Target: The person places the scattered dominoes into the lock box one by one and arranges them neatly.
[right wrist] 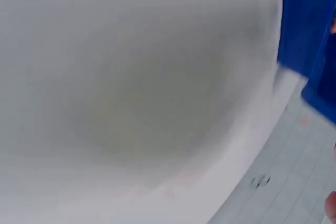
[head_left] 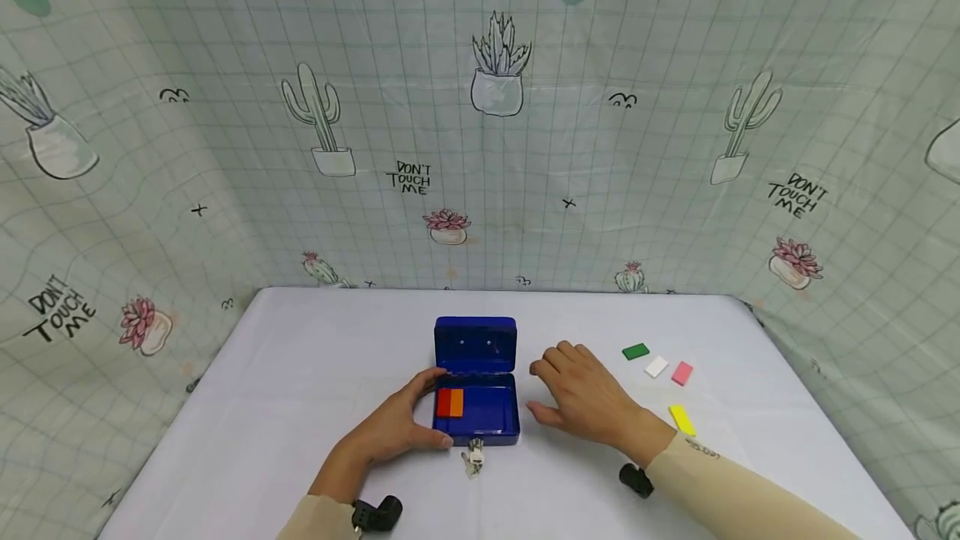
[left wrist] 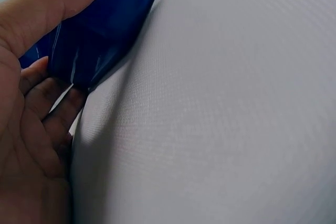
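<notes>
A small blue metal cash box point(head_left: 487, 411) stands on the table with its lid point(head_left: 476, 344) raised. Inside it, at the left, a red block point(head_left: 444, 402) and an orange block point(head_left: 457, 402) lie side by side. Keys point(head_left: 473, 458) hang from the lock at the front. My left hand point(head_left: 397, 423) grips the box's left side, thumb at the front corner and fingers towards the back; the left wrist view shows the thumb over the blue wall point(left wrist: 105, 30). To the right of the box, apart from it, my right hand point(head_left: 581, 390) is held with loosely bent fingers and nothing visible in them.
Right of the right hand lie a green block point(head_left: 636, 352), a white block point(head_left: 656, 367), a pink block point(head_left: 682, 373) and a yellow block point(head_left: 682, 420). The white table point(head_left: 315, 340) ends at a cactus-print cloth point(head_left: 525, 190) behind.
</notes>
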Tool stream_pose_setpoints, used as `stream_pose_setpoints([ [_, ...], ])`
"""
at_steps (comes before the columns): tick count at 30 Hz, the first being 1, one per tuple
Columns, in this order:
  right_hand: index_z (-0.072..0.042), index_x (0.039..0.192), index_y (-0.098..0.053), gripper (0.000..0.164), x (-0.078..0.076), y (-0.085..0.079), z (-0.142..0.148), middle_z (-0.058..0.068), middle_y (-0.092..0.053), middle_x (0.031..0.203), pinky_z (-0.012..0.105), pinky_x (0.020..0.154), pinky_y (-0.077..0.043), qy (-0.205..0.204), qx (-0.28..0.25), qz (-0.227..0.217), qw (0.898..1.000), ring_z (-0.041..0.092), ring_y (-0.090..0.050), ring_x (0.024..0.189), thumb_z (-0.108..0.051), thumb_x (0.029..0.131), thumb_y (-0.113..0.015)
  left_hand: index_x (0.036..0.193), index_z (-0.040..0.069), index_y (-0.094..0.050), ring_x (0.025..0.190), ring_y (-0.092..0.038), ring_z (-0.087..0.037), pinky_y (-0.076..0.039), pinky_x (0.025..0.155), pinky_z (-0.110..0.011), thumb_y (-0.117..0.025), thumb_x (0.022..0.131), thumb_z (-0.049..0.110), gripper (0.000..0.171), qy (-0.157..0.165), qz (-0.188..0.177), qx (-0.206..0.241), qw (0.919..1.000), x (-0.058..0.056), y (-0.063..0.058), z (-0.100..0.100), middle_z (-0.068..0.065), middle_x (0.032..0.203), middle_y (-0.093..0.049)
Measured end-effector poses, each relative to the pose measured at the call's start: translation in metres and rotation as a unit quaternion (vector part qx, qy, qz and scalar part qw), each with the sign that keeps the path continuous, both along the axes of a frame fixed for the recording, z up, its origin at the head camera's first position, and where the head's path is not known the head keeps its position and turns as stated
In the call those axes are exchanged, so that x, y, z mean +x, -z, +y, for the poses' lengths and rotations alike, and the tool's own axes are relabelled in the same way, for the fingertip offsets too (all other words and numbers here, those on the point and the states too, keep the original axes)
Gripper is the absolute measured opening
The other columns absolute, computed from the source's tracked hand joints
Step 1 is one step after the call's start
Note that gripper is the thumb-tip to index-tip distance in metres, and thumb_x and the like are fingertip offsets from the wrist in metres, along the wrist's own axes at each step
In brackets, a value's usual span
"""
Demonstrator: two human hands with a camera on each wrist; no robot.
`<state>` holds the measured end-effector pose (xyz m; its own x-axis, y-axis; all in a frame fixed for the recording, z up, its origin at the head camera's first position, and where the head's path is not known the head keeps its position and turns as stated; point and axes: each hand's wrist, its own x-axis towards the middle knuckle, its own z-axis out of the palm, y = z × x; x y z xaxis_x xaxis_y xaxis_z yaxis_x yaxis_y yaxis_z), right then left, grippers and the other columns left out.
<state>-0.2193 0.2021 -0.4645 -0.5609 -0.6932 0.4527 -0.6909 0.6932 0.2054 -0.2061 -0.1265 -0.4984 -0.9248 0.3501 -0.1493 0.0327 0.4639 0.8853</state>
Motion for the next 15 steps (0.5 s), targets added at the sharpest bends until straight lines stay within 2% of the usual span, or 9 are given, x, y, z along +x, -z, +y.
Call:
stream_pose_setpoints([
  [5, -0.012, 0.104, -0.069, 0.037, 0.004, 0.001, 0.042, -0.001, -0.06, 0.092, 0.031, 0.073, -0.043, 0.004, -0.009, 0.003, 1.0, 0.018, -0.049, 0.085, -0.041, 0.085, -0.081, 0.162, 0.019, -0.038, 0.157, -0.033, -0.042, -0.019, 0.126, -0.07, -0.099, 0.072, 0.029, 0.109, 0.004, -0.005, 0.007, 1.0, 0.0, 0.001, 0.001, -0.017, 0.168, -0.039],
  [11, -0.009, 0.104, -0.068, 0.039, 0.009, 0.001, 0.092, 0.0, -0.06, 0.093, 0.034, 0.074, -0.045, -0.001, -0.003, 0.017, 1.0, 0.019, -0.051, 0.085, -0.034, 0.079, -0.084, 0.162, 0.02, -0.038, 0.157, -0.033, -0.042, -0.019, 0.125, -0.071, -0.098, 0.072, 0.029, 0.109, 0.001, -0.004, 0.004, 1.0, 0.001, 0.001, 0.0, -0.017, 0.168, -0.039],
  [15, -0.009, 0.108, -0.068, 0.039, 0.013, -0.001, 0.12, -0.001, -0.061, 0.095, 0.035, 0.075, -0.046, 0.007, 0.016, 0.009, 1.0, 0.018, -0.052, 0.087, -0.035, 0.081, -0.081, 0.162, 0.02, -0.038, 0.157, -0.032, -0.042, -0.019, 0.126, -0.071, -0.098, 0.072, 0.029, 0.109, -0.001, -0.006, 0.005, 1.0, 0.001, 0.001, 0.0, -0.017, 0.169, -0.038],
])
